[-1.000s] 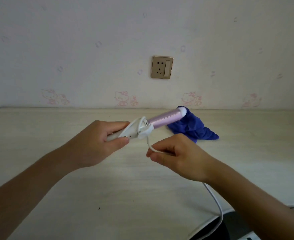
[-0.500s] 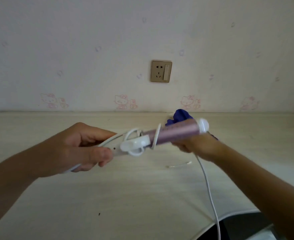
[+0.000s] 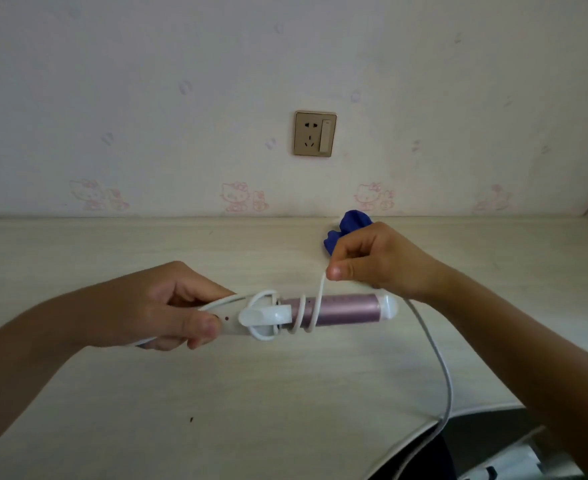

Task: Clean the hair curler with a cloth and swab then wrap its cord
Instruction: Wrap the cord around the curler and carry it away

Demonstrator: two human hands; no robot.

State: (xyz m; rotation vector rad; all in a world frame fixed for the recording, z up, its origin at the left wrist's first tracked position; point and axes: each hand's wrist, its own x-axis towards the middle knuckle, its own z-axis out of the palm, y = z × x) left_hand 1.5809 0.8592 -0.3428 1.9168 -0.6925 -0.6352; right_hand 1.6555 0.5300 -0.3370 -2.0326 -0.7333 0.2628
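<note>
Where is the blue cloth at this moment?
In the head view, the blue cloth lies right of centre at the far edge of the table, by the wall, partly behind the right hand.

**Your hands and arms.** Your left hand (image 3: 167, 306) and right hand (image 3: 372, 261) are both bare. Your left forearm (image 3: 43, 341) and right forearm (image 3: 510, 341) are likewise uncovered along all of the length that shows, wrists included. Your fingers (image 3: 354, 251) are smooth at the knuckles. The right thumbnail (image 3: 334, 272) is short, rounded and plain. The left forearm lies in dimmer light than the right, and its lower side is in shadow.
</note>
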